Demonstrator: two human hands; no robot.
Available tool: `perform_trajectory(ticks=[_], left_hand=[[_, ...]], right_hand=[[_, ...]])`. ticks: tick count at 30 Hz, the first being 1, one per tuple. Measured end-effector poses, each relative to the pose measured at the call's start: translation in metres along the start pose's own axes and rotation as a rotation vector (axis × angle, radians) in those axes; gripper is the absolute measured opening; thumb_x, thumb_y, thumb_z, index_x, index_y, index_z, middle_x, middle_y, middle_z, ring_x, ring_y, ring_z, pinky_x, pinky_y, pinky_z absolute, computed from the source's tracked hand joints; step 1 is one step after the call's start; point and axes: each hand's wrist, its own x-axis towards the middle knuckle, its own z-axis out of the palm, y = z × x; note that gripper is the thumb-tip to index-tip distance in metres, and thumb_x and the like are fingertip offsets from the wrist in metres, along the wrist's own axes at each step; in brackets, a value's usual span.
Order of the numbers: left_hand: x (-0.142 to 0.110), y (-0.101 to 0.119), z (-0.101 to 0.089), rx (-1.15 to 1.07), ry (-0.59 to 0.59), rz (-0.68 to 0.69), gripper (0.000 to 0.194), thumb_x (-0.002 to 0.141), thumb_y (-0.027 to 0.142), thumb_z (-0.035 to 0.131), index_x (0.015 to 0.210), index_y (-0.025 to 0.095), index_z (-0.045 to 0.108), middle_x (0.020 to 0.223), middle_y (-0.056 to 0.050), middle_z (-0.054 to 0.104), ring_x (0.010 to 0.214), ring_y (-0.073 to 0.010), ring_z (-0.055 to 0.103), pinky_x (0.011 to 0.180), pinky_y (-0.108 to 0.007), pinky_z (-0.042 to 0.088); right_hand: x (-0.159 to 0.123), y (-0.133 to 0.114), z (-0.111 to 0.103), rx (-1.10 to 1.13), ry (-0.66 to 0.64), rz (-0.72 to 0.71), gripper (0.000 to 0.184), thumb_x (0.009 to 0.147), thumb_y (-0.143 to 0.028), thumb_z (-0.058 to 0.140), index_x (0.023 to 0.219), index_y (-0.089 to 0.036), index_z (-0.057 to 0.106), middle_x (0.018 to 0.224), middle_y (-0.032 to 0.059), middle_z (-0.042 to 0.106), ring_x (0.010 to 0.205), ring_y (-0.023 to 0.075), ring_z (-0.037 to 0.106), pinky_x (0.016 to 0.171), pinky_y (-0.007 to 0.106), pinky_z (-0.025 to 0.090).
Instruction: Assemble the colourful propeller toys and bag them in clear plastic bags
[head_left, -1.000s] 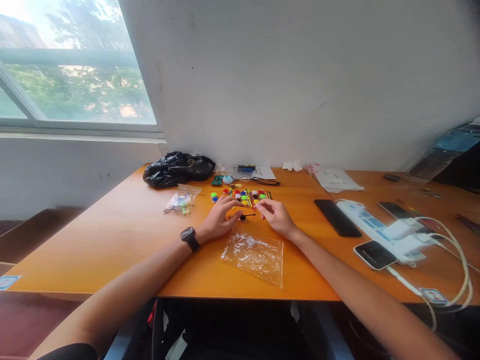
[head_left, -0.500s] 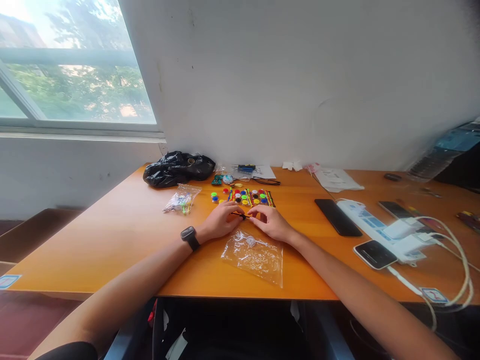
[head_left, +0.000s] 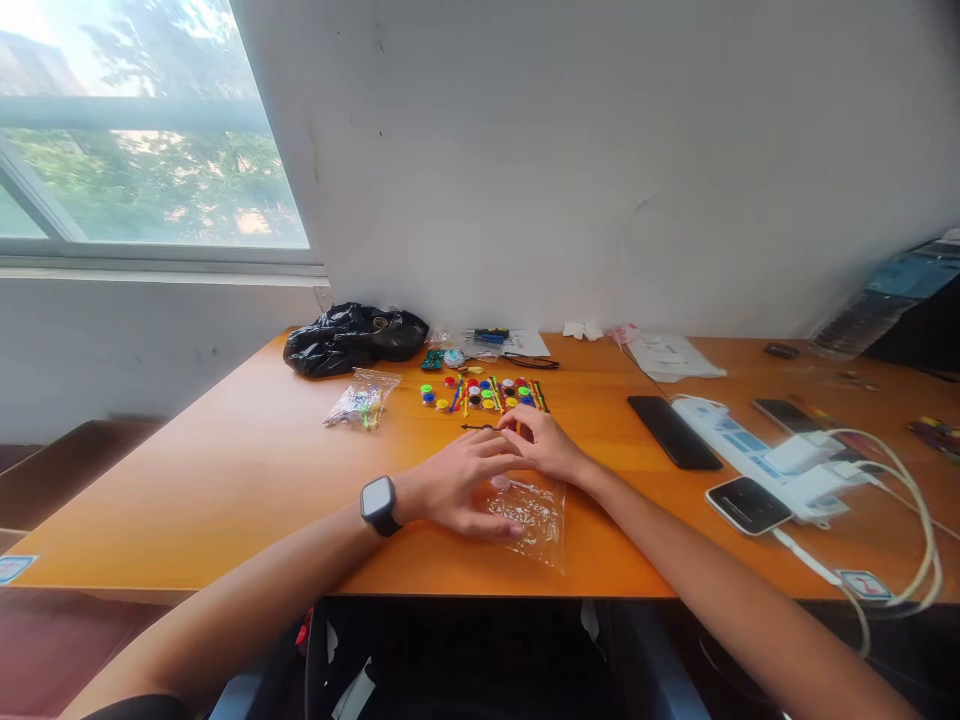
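Observation:
My right hand (head_left: 546, 445) pinches one end of a thin black stick-like piece (head_left: 474, 427) with an arrow-shaped tip pointing left. Over the near part of the table, my left hand (head_left: 459, 490) is open, palm down, fingers and thumb spread toward the right. It hovers above or rests on a clear plastic bag (head_left: 544, 535), which shows a round white part; whether they touch I cannot tell. Just beyond both hands lie several coloured round pieces (head_left: 488, 394) in rows, with coloured sticks (head_left: 538, 396) between them.
A clear bag of small parts (head_left: 361, 402) lies to the left, with a black plastic bag (head_left: 352, 340) behind it. On the right are a dark phone (head_left: 673, 432), a white power strip (head_left: 724, 445) with cables and another phone (head_left: 748, 506). Papers (head_left: 675, 356) lie near the wall.
My left hand has let go of the black piece, opened and come back toward me over the clear bag. My right hand stays on the piece, nearly still.

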Motion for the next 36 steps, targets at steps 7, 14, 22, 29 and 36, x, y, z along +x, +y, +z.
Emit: perform_trajectory(ticks=[7, 14, 22, 29, 36], left_hand=[[0.000, 0.003, 0.011, 0.013, -0.098, 0.057, 0.082, 0.082, 0.062, 0.082, 0.153, 0.031, 0.055, 0.142, -0.015, 0.065, 0.119, -0.0369, 0.064, 0.107, -0.051, 0.048], [-0.008, -0.017, -0.007, 0.120, -0.133, 0.014, 0.079, 0.083, 0.059, 0.080, 0.152, 0.031, 0.057, 0.130, -0.013, 0.067, 0.104, -0.0327, 0.063, 0.098, -0.047, 0.049], [-0.010, -0.029, -0.011, 0.141, -0.103, -0.071, 0.087, 0.081, 0.058, 0.079, 0.158, 0.029, 0.051, 0.128, -0.013, 0.066, 0.103, -0.0330, 0.065, 0.095, -0.045, 0.051], [-0.011, -0.037, -0.019, 0.058, 0.017, -0.175, 0.081, 0.088, 0.052, 0.076, 0.159, 0.027, 0.046, 0.136, -0.015, 0.064, 0.118, -0.0345, 0.065, 0.100, -0.044, 0.054], [-0.013, -0.042, -0.017, 0.056, 0.123, -0.276, 0.078, 0.092, 0.055, 0.073, 0.158, 0.024, 0.045, 0.139, -0.015, 0.063, 0.121, -0.0342, 0.065, 0.105, -0.047, 0.053]], right_hand=[[0.004, 0.003, 0.000, 0.038, 0.091, -0.004, 0.015, 0.100, -0.035, 0.057, 0.096, -0.022, 0.064, 0.098, 0.0062, 0.066, 0.076, 0.0183, 0.058, 0.073, 0.033, 0.049], [0.008, 0.008, -0.001, 0.217, 0.152, 0.147, 0.024, 0.097, -0.048, 0.059, 0.098, -0.023, 0.057, 0.083, 0.0009, 0.063, 0.060, 0.0147, 0.054, 0.061, 0.030, 0.047], [0.008, -0.005, -0.005, 0.467, 0.130, 0.275, 0.042, 0.093, -0.063, 0.063, 0.101, -0.023, 0.054, 0.087, 0.0040, 0.074, 0.046, 0.0090, 0.040, 0.046, 0.026, 0.033], [0.013, -0.008, -0.025, 0.469, 0.390, 0.205, 0.037, 0.087, -0.057, 0.073, 0.091, -0.022, 0.058, 0.072, -0.0018, 0.056, 0.054, 0.0116, 0.044, 0.051, 0.028, 0.036], [0.011, -0.004, -0.035, 0.383, 0.436, 0.198, 0.025, 0.091, -0.045, 0.064, 0.082, -0.023, 0.053, 0.065, -0.0035, 0.041, 0.057, 0.0133, 0.036, 0.052, 0.028, 0.030]])
